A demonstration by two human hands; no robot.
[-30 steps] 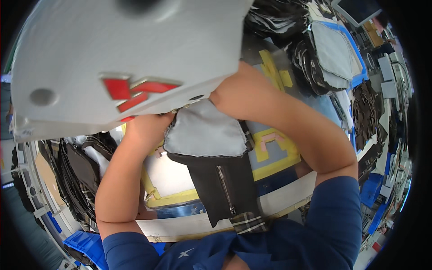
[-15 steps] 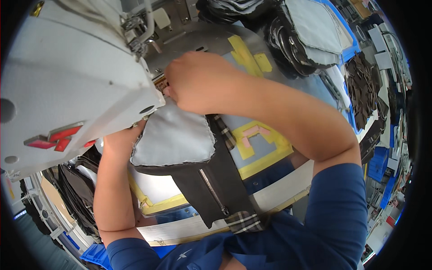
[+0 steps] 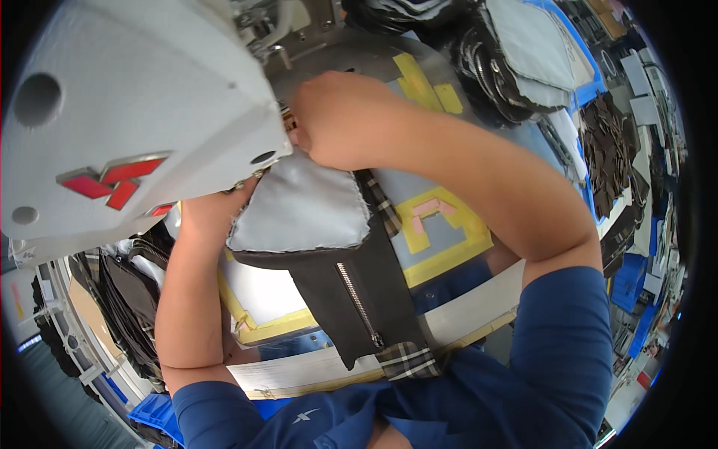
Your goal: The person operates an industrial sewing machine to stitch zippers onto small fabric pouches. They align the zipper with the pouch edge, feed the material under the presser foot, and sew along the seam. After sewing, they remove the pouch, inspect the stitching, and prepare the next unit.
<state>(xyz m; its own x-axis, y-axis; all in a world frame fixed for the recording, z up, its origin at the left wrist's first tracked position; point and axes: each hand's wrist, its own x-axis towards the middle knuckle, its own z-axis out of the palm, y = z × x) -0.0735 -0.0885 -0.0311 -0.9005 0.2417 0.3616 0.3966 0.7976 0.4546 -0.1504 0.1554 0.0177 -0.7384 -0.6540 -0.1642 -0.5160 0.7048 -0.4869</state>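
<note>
My right hand (image 3: 333,120) is curled into a grip at the upper edge of a grey-lined fabric piece (image 3: 299,209), beside the white sewing machine head (image 3: 127,97) and its metal needle area. My left hand (image 3: 224,194) reaches under the machine head along the piece's left side; its fingers are hidden. From the grey piece, a dark fabric panel (image 3: 321,299) with a metal zipper (image 3: 357,303) hangs toward me, with a plaid flap (image 3: 407,361) at its lower end and more plaid at its right side.
The bed (image 3: 441,236) carries yellow tape guides. Stacked dark bag pieces (image 3: 486,71) with grey lining sit at upper right, beside a blue tray (image 3: 591,75) and dark scraps (image 3: 602,153). More dark pieces (image 3: 112,299) lie left, above a blue crate (image 3: 149,415).
My view has shifted, so the machine head sits farther left and the needle area shows. The fabric piece and my right hand appear farther left and higher than a second ago.
</note>
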